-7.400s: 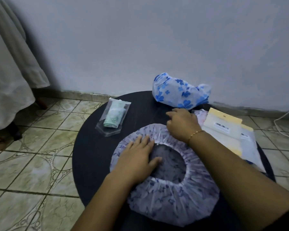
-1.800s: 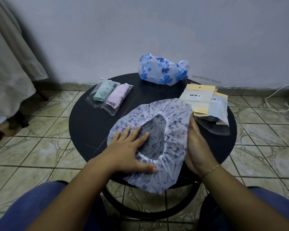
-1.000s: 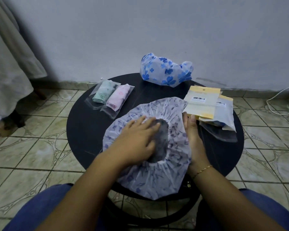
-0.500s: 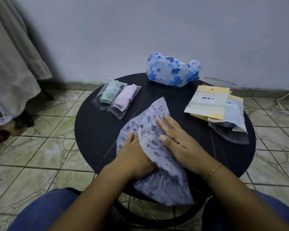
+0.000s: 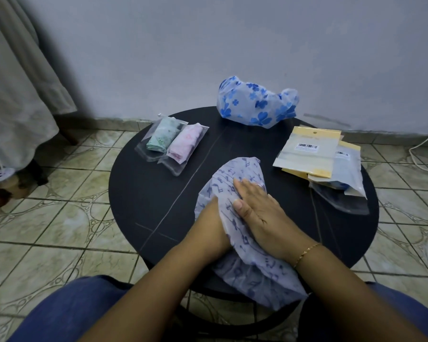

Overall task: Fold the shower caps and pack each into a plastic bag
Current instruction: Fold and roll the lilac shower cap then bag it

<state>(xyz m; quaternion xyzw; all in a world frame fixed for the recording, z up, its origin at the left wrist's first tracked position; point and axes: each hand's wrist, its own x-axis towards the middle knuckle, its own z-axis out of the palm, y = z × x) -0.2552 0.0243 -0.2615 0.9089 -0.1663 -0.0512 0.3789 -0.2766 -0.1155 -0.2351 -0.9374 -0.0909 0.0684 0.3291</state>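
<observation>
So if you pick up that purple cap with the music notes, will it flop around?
Probably floppy: the purple cap is thin and creased, and its near end droops over the table edge. It likely springs open, since the right hand presses it flat. Probably very light.

Lilac note-print cap, black table

One head-worn wide-angle view looked forward and down from above the seated person's lap, close over the round black table, which filled the middle; tiled floor lay around it, and the wall faced the camera beyond.
</observation>
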